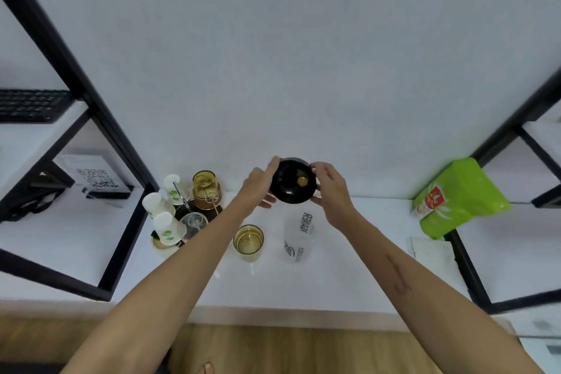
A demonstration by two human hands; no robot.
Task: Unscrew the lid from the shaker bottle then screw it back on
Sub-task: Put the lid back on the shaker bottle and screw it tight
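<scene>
Lid (293, 181) and bottle (299, 240) are seen apart: the black lid is held up in the air between both hands, above and beyond the clear bottle, which stands open on the white counter (349, 276) just right of an amber glass (248, 241). The unscrewing half of the task is therefore judged done; what is left is for the lid to be lowered onto the bottle's mouth, seated square on the thread and turned tight.

The lid is gripped at its rim from two sides. On the left hand (258, 188) the fingers (273, 164) are curled round the left edge, with more fingertips showing under the lid's lower left. On the right hand (331, 188) the fingers (318, 167) are bent over the upper right edge, and another tip is pressed against the lower right rim. Neither hand is spread wide; both are closed just enough to hold the lid's width. A small yellowish disc is visible near the middle of the lid's facing side; whether that side is the top or the underside cannot be told through the blur.

The bottle itself is touched by neither hand, so some risk of tipping it is judged likely if the lid is pressed on without steadying.
</scene>
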